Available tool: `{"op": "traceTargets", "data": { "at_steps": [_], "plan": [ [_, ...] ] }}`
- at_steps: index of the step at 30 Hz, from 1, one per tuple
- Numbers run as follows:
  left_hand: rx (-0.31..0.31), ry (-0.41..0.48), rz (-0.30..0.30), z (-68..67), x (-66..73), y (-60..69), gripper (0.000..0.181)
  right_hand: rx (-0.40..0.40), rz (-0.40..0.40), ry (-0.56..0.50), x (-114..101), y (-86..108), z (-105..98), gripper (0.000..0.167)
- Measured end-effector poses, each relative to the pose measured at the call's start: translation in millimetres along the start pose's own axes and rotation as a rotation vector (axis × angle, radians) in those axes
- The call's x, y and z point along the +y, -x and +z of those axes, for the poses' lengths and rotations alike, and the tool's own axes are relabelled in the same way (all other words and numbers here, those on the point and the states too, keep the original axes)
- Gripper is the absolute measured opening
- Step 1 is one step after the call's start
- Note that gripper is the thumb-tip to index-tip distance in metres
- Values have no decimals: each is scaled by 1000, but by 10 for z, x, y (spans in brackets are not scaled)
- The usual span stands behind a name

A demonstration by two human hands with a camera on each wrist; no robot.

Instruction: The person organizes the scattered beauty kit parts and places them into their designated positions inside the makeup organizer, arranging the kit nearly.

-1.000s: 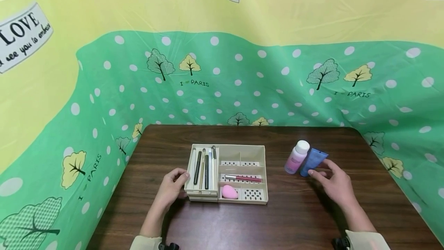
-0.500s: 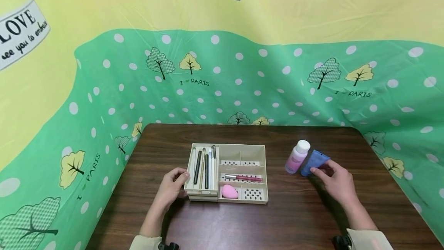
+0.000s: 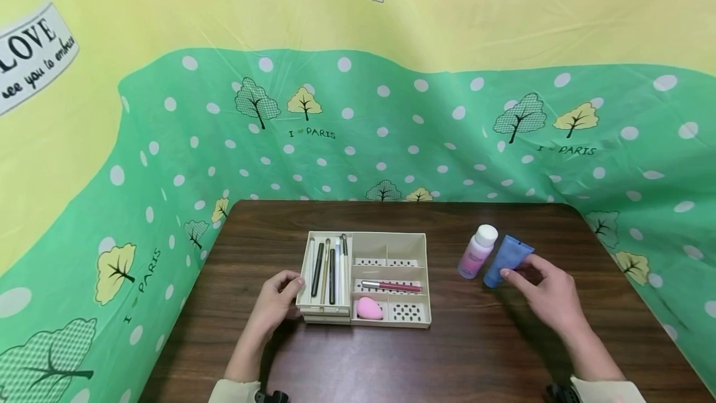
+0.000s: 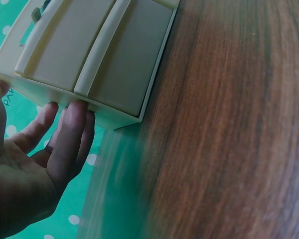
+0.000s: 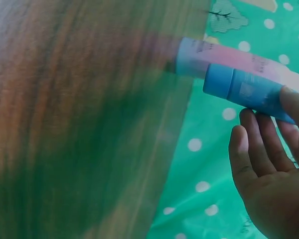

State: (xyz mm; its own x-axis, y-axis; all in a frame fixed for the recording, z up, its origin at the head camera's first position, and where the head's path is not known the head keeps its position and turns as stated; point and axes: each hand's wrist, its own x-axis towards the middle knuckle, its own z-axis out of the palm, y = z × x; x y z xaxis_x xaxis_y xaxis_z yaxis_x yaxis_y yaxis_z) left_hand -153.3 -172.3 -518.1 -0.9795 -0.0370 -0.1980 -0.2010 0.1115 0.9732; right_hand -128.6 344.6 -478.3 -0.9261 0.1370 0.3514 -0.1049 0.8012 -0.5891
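My left hand [image 3: 278,297] rests against the left side of a cream makeup organizer [image 3: 391,323]. The left wrist view shows its fingertips touching the outer wall beside two drawer fronts [image 4: 132,55]. My right hand [image 3: 550,294] pinches a blue squeeze tube [image 3: 508,259] between thumb and fingers, near its flat crimped end. The tube's cap [image 5: 219,80] points down; whether it touches the table cannot be told. Just left of the tube stands a pink bottle [image 3: 474,257] with a white cap.
The organizer's left section holds several makeup brushes and pencils [image 3: 326,272]. In its right compartments lie a red-and-silver pen-like tube [image 3: 391,287] and a pink makeup sponge [image 3: 369,308]. Beyond the dark wooden table [image 3: 447,359] hangs a green and yellow printed cloth [image 3: 335,142].
My right hand has shifted slightly right, and the blue tube now stands a little farther from the pink bottle. My left hand and the organizer stay where they were.
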Motion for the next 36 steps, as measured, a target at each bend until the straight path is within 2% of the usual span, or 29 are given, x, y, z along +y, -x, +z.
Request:
{"op": "traceTargets", "data": {
  "at_steps": [8, 20, 26, 36],
  "plan": [
    [1, 3, 0, 0, 4, 15, 21, 23, -31, -58, -241, -36, -89, 20],
    [-16, 19, -2, 5, 3, -1, 21, -68, -105, -133, -699, -163, -58, 18],
    [-8, 3, 4, 0, -1, -2, 20, -114, -123, -201, -923, -234, 85, 20],
    [-10, 20, 5, -1, -19, -7, 19, -144, -169, -308, -1216, -356, 474, 21]
  ]
}}
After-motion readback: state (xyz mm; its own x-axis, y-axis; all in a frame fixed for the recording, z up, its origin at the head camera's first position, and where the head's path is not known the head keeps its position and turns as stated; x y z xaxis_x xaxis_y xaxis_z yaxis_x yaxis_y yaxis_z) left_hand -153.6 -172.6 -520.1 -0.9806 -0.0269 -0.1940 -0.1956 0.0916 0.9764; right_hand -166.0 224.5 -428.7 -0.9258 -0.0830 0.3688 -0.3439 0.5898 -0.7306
